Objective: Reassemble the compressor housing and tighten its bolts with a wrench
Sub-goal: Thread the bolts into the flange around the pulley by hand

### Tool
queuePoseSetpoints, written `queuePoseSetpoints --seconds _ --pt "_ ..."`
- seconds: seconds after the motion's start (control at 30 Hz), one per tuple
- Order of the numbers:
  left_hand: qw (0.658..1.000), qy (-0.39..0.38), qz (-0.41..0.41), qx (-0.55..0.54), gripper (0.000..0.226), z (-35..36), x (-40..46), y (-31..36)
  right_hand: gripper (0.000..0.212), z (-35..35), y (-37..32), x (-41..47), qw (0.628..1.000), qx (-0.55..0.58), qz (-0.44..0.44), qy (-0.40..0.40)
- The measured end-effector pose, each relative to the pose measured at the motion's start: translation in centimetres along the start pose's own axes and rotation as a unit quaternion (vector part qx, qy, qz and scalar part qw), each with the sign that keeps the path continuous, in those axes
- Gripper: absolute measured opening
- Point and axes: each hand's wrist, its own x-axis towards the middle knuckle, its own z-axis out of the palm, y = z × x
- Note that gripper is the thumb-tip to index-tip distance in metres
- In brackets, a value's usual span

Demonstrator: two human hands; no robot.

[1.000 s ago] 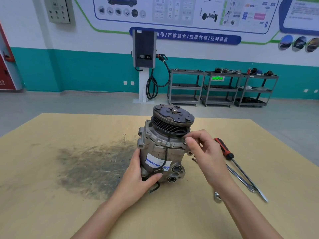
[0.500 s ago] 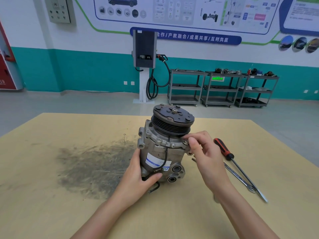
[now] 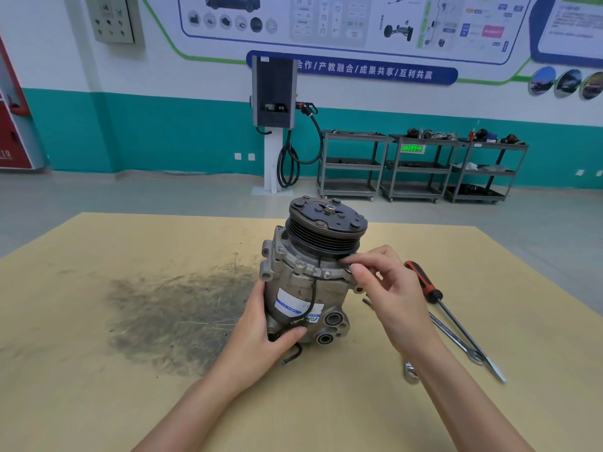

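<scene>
Two hands worked the compressor (image 3: 303, 282), upright on the desk (image 3: 98, 386): left hand (image 3: 261, 340) gripped its lower body, right hand (image 3: 388, 288) pinched a flange bolt (image 3: 348, 268). Wrench (image 3: 453, 337) lay just right of that grip, nearer it.

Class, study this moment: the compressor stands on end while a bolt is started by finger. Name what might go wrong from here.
1. The compressor stands on its narrow end with the heavy pulley on top; only the left hand steadies it, so it may topple.
2. The right hand pinches a bolt at the flange edge; it may cross-thread or drop.
3. The wrench and screwdriver lie beside the right forearm and may be knocked.
</scene>
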Motion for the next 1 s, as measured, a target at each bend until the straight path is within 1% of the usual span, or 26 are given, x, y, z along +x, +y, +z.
queuePoseSetpoints --seconds 0.1,0.2,0.27,0.3,0.37,0.43,0.53,0.63,0.73,0.8,0.87,0.93,1.0 --pt "1.000 -0.001 0.001 0.004 0.086 -0.04 0.05 0.06 0.010 0.47 0.20 0.28 1.000 -0.009 0.019 0.021" --pt "1.000 -0.004 0.000 -0.003 0.084 -0.09 0.03 0.12 0.016 0.63 0.31 0.36 0.998 -0.017 0.029 0.045" --pt "1.000 -0.006 -0.002 -0.002 0.087 -0.09 0.05 0.16 0.006 0.49 0.02 0.22 0.999 0.007 0.021 0.034" --pt "1.000 -0.006 -0.005 0.001 0.089 -0.10 0.04 0.23 0.005 0.35 -0.11 0.13 0.999 0.021 0.014 0.022" --pt "1.000 -0.004 -0.008 0.004 0.092 -0.07 0.00 0.35 0.016 0.07 -0.12 0.07 1.000 0.025 0.005 -0.003" --pt "1.000 -0.003 -0.010 0.004 0.094 -0.04 -0.04 0.43 0.020 0.03 -0.12 0.12 1.000 0.016 0.007 -0.010" --pt "1.000 -0.004 -0.008 0.003 0.094 -0.10 -0.07 0.59 0.016 0.36 -0.01 0.31 1.000 0.006 0.023 0.013" --pt "1.000 -0.005 -0.006 0.002 0.093 -0.13 -0.12 0.72 0.017 0.57 0.17 0.47 0.999 -0.008 0.040 0.034" --pt "1.000 -0.005 -0.005 -0.002 0.091 -0.15 -0.14 0.72 0.008 0.35 -0.05 0.37 0.999 0.025 0.027 0.022" --pt "1.000 -0.003 -0.002 -0.001 0.089 -0.14 -0.15 0.69 0.017 -0.01 -0.17 0.22 1.000 0.025 0.003 -0.005" --pt "1.000 -0.002 0.000 -0.003 0.089 -0.09 -0.10 0.63 0.023 -0.21 -0.24 0.31 1.000 0.022 0.002 -0.019" --pt "1.000 -0.003 -0.001 -0.006 0.088 -0.06 -0.04 0.57 0.025 -0.06 -0.06 0.51 1.000 0.016 0.022 -0.007" --pt "1.000 -0.002 0.001 -0.007 0.087 -0.05 -0.02 0.52 0.019 0.26 0.22 0.70 0.999 -0.009 0.040 0.020"
